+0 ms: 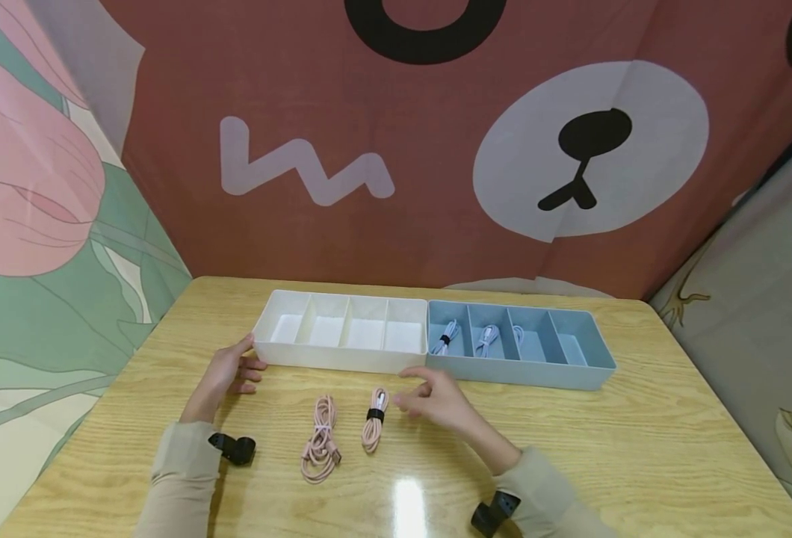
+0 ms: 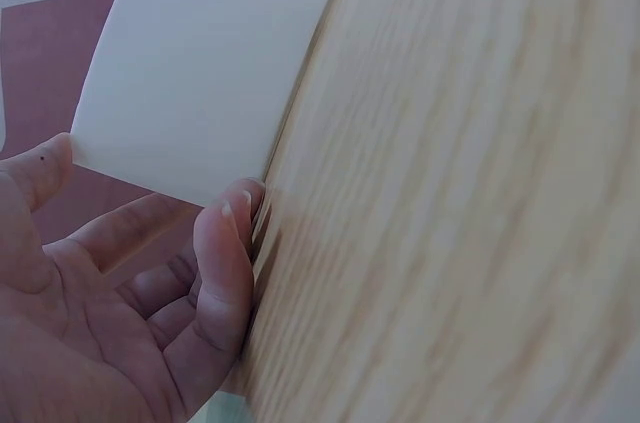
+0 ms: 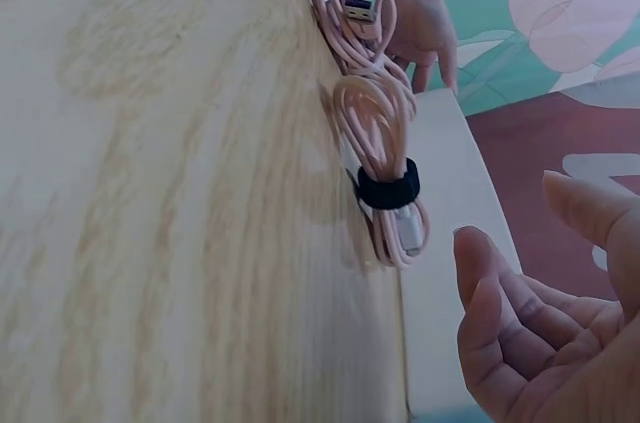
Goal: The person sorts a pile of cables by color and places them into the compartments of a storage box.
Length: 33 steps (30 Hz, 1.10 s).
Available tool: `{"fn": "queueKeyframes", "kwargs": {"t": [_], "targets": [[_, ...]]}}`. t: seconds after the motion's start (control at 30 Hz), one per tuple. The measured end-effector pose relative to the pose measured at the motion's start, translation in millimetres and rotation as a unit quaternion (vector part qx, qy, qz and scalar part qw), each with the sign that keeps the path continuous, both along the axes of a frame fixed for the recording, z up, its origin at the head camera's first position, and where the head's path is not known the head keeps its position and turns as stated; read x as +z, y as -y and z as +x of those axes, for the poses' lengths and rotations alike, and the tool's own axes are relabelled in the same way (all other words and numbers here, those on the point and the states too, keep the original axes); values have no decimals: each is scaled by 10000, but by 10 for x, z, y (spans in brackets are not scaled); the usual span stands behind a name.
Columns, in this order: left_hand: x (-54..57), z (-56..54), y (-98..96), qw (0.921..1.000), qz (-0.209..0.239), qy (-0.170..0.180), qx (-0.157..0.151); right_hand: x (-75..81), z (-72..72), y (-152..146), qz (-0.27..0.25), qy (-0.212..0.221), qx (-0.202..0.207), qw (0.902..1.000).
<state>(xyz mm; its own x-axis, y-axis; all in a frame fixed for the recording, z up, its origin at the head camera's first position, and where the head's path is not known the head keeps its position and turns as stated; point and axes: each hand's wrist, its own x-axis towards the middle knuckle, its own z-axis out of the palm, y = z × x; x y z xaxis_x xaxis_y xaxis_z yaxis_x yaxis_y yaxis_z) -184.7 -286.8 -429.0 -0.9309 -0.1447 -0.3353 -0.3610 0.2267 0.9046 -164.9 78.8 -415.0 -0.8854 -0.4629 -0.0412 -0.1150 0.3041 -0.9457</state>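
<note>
My left hand (image 1: 228, 371) touches the left end of a white four-compartment organizer (image 1: 342, 356), fingers loosely bent around its corner. In the left wrist view the thumb and fingertips meet the organizer's end wall (image 2: 200, 73). My right hand (image 1: 436, 397) is held loosely curled with nothing in it, in front of the organizer's right end. Just left of it lies a coiled pink charging cable (image 1: 372, 433) with a black strap, apart from the fingers in the right wrist view. Farther left is a larger pink USB cable bundle (image 1: 322, 441) with a pale tie.
A blue organizer (image 1: 524, 371) adjoins the white one on the right. Its left compartments hold a strapped pale cable (image 1: 445, 338), another pale cable (image 1: 487, 340) and a partly hidden one (image 1: 518, 335). A printed curtain (image 1: 302, 239) hangs behind the wooden table (image 1: 672, 418).
</note>
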Motion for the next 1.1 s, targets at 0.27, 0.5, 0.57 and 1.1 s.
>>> {"fn": "queueKeyframes", "kwargs": {"t": [0.27, 0.5, 0.57, 1.1], "targets": [[-1, 8, 4, 10000, -11, -40, -46, -86, -9, 109, -156, 176, 48, 9997], [-1, 7, -2, 10000, -46, 23, -28, -176, -2, 179, 74, 312, 11, 9995], [-1, 9, -2, 10000, -44, 30, -31, -195, 5, 196, 117, 328, -16, 9994], [-18, -3, 17, 10000, 15, -34, -91, -269, 9, 345, 634, 14, -150, 9979]]}}
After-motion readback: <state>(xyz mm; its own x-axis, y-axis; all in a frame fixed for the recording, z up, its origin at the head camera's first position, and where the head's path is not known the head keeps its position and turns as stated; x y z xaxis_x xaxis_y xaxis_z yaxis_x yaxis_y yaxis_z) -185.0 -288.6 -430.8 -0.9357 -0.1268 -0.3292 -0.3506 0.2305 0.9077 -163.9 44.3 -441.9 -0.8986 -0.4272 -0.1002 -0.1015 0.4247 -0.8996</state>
